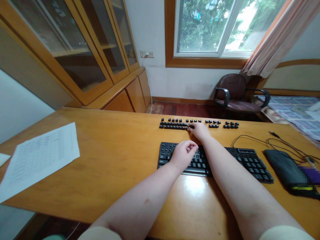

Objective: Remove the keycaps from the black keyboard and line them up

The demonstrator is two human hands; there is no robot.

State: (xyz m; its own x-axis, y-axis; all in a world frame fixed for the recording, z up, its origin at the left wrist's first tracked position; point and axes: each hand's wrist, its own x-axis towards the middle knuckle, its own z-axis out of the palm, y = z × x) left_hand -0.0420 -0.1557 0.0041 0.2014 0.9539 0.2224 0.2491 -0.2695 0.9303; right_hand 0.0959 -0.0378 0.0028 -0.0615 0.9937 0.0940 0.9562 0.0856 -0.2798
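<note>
Near the desk edge (125, 114) sit keycaps (175, 127); room leftward.

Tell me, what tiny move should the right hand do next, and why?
Perhaps the right hand should line up the thin silvery wire tool with the front row of small black square keycaps, because the tool pokes from its fingers and that row reaches them.

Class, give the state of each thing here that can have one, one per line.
Keycaps, loose, in rows
Keyboard, partly stripped
Tool, held
Right hand, gripping tool
Left hand, curled
USB plug, loose
Wall plug, inserted
Cabinet doors, shut
Window, looks shut
Curtain, drawn aside
Papers, flat
Chair, upright
</note>
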